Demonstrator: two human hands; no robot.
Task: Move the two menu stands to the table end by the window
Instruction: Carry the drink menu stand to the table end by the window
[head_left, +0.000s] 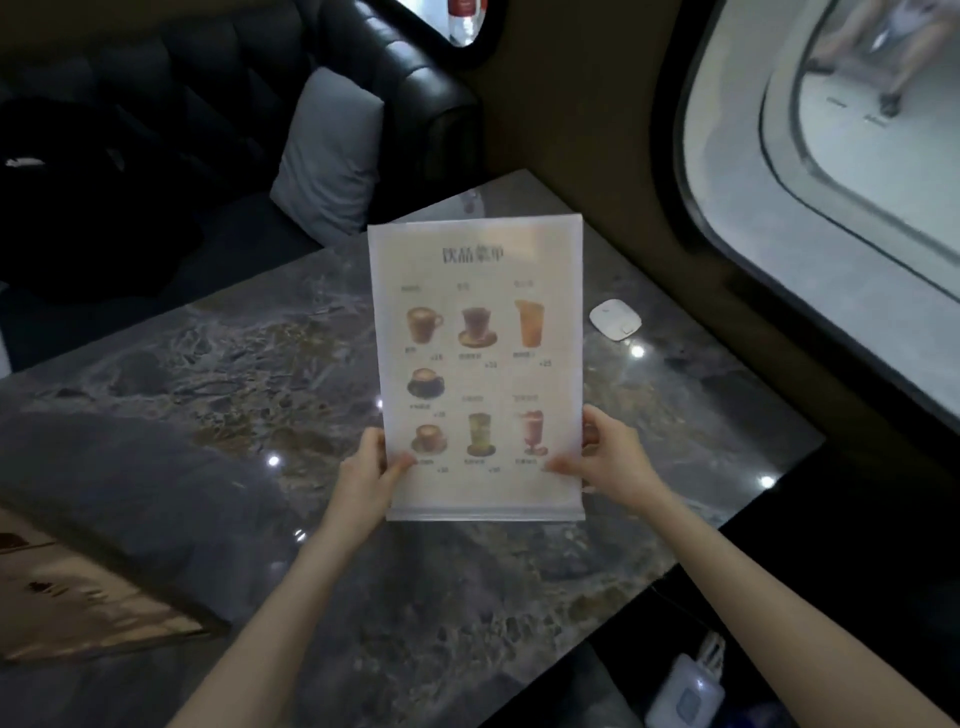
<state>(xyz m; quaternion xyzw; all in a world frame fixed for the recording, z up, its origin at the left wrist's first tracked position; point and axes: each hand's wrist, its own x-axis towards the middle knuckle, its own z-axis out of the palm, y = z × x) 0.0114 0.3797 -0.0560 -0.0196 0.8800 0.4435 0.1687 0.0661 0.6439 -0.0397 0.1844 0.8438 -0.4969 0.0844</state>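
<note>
A clear acrylic menu stand (478, 364) with a drinks sheet of coffee and juice pictures is held upright over the dark marble table (208, 395). My left hand (371, 467) grips its lower left edge and my right hand (608, 457) grips its lower right edge. Whether its base touches the table I cannot tell. At the lower left edge of the view lies a second menu stand (78, 597), blurred and only partly seen. A large rounded window (831, 171) is at the right, beyond the table's far end.
A small white device (615, 318) lies on the table near the window wall. A black leather sofa (395, 88) with a grey cushion (332, 156) stands behind the table. A white charger-like object (685, 696) sits low at the right, below the table edge.
</note>
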